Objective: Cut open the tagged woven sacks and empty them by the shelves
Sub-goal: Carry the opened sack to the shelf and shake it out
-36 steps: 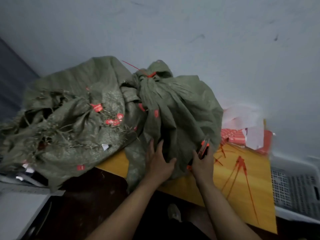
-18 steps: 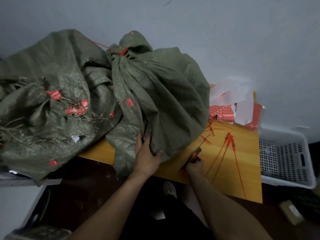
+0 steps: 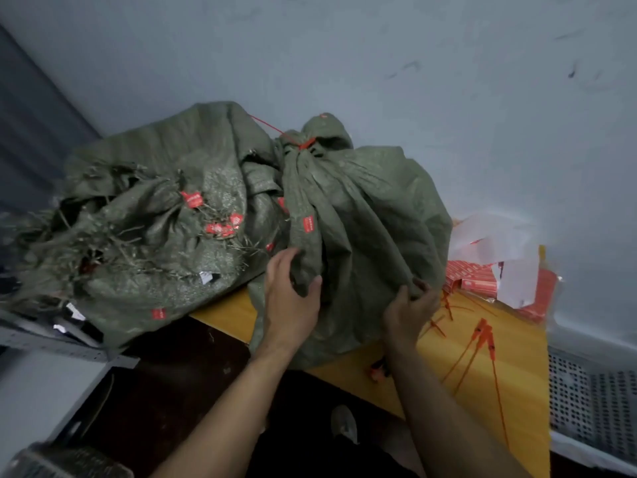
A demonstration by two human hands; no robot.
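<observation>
Left hand (image 3: 293,301) and right hand (image 3: 408,313), fingers (image 3: 313,283) clenched on folds of the tied sack (image 3: 362,208), I judge to drag it off the surface (image 3: 510,357).

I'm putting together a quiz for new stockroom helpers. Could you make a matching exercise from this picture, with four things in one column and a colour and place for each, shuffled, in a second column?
Things:
1. tied sack
2. zip tie
3. crate
4. table

Descriptions:
A. white with holes, at the far right
B. yellow, under the sacks
C. red, round the sack's neck
D. green, gripped by the left hand and the right hand

Pairs: 1-D, 2-C, 3-A, 4-B
</observation>
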